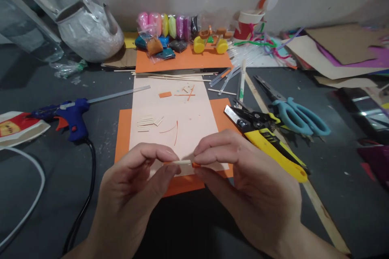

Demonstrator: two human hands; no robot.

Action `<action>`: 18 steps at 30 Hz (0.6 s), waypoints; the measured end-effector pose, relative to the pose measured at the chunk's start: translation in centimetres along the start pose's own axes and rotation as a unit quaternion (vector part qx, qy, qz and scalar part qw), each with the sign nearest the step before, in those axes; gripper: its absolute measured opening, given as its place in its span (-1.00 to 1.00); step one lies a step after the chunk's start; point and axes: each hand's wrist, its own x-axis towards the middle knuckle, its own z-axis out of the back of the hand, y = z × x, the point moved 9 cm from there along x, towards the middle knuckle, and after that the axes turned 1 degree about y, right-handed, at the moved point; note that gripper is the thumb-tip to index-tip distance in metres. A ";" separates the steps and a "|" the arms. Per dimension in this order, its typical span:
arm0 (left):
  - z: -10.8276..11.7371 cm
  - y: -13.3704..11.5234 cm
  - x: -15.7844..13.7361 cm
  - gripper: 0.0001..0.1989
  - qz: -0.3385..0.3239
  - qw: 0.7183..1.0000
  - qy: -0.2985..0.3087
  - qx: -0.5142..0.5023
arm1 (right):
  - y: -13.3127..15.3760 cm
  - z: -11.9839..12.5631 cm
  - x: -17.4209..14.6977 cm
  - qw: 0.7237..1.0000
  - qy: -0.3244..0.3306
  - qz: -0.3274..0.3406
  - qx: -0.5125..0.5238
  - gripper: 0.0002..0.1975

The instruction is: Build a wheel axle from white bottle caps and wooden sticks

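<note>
My left hand pinches a short pale wooden stick between thumb and fingertips, with a bit of orange showing at its left end. In my right hand a small orange roll is held at the fingertips, its end very close to the stick's tip; whether they touch I cannot tell. Both hands are over a pale sheet of paper lying on orange sheets. Short cut sticks, thin orange strips and a small orange rectangle lie on the paper.
A blue glue gun lies left, its cord running toward me. At right are a yellow utility knife and blue-handled scissors. Behind stand a metal kettle, packets of coloured clay, a yellow-wheeled model and a red cup.
</note>
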 end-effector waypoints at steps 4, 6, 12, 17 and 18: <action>0.0 0.1 0.0 -0.96 0.006 1.000 -0.007 0.005 | 0.0 0.1 0.2 1.000 -0.001 0.004 -0.005 -0.85; 0.0 0.1 0.0 -0.95 0.008 1.000 -0.009 -0.001 | 0.1 0.1 0.3 1.000 -0.003 0.006 -0.009 -0.85; 0.1 -0.2 -0.2 -0.97 -0.017 0.999 -0.010 0.029 | 0.3 0.0 0.2 1.000 -0.005 0.006 -0.017 -0.85; 0.3 -0.3 -0.5 -0.98 -0.029 0.997 -0.007 0.065 | 0.6 0.1 0.2 0.999 -0.004 0.018 -0.030 -0.86; 0.4 -0.3 -0.5 -0.98 -0.030 0.997 -0.008 0.072 | 0.6 0.1 0.3 0.999 -0.003 0.019 -0.030 -0.87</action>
